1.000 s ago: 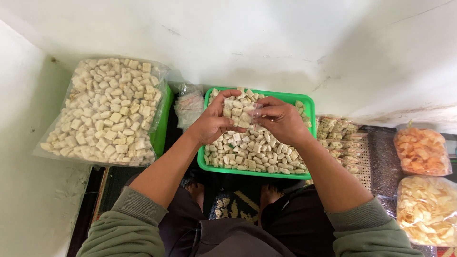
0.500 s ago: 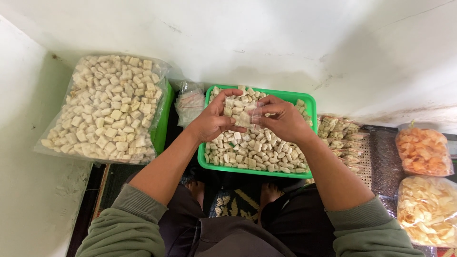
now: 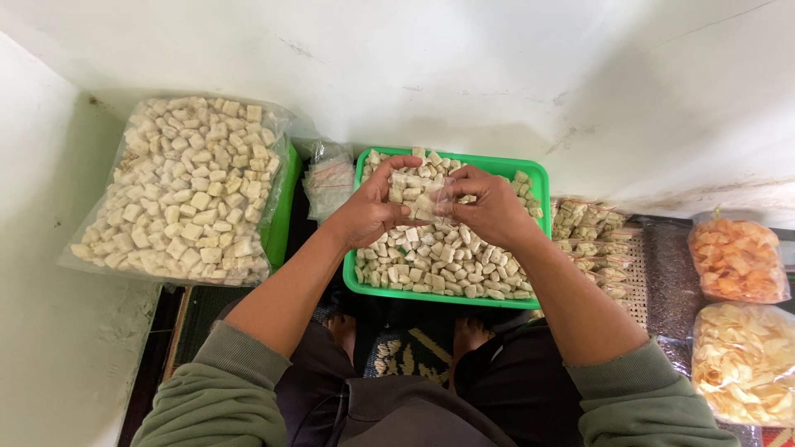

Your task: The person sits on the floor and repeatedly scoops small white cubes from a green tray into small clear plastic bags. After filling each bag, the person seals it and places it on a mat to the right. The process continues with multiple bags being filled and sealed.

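A green plastic tray [image 3: 538, 178] full of small pale square crackers [image 3: 439, 265] sits on the floor in front of me. Above its far half, my left hand [image 3: 368, 211] and my right hand [image 3: 489, 207] both grip a small clear plastic bag [image 3: 418, 197] filled with the same crackers. The fingers of both hands pinch the bag's upper part from either side.
A large clear bag of the same crackers [image 3: 186, 194] lies on another green tray at left. A bundle of empty small bags [image 3: 329, 178] lies between the trays. Filled small packets [image 3: 592, 240] sit to the right, beside bags of orange chips [image 3: 737, 257] and yellow chips [image 3: 745, 360]. White walls stand behind and left.
Both hands with the small bag have shifted slightly up and away over the tray; the fingers have regripped the bag's top.
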